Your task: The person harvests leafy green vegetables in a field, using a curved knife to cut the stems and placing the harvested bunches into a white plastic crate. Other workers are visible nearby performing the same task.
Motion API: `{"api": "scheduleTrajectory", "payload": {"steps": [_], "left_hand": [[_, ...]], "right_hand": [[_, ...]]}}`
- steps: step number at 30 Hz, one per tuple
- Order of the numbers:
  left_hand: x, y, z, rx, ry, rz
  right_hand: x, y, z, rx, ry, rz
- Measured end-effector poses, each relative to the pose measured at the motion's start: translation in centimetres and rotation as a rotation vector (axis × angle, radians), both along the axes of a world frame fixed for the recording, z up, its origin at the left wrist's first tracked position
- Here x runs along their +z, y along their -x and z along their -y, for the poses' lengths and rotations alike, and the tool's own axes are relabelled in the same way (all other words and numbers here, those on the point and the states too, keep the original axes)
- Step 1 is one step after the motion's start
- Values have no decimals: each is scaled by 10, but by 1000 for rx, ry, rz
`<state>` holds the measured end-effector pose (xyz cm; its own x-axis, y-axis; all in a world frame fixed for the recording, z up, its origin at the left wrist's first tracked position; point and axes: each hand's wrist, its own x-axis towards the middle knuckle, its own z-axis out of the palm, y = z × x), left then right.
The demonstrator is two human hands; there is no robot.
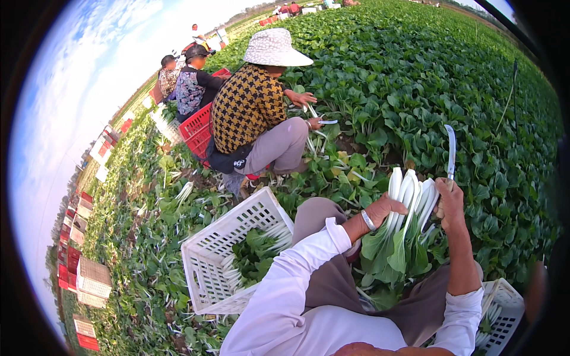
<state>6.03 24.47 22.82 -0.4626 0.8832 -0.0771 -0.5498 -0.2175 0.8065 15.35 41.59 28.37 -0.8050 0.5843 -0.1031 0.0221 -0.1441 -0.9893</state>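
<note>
Between my knees, my left hand point(384, 211) grips a bunch of white-stemmed leafy greens point(406, 196), stems up and leaves hanging down. My right hand point(449, 202) is closed on the handle of a curved harvesting knife point(451, 149), its blade pointing up, and sits against the right side of the bunch. A white plastic crate point(209, 247) partly filled with the same greens stands to my left. Another white crate point(505, 318) with greens is at my right hip, partly hidden by my sleeve.
A co-worker point(251, 107) in a patterned hat crouches ahead left, holding a knife and greens, beside a red crate point(196, 131). More people work beyond. Uncut greens point(401, 80) grow ahead and right. Cut plants and leaves litter the ground at left; stacked crates point(93, 280) stand farther off.
</note>
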Motion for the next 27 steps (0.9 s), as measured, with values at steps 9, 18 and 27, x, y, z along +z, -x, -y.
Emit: {"api": "scheduleTrajectory", "payload": {"steps": [9, 18, 27], "left_hand": [[-3, 9, 8, 17, -88, 184], [12, 20, 25, 248, -181, 177], [24, 28, 46, 264, -284, 273]], "right_hand": [[-8, 9, -9, -39, 25, -106], [-4, 8, -24, -249, -171, -147], [-8, 8, -9, -88, -923, 215]]}}
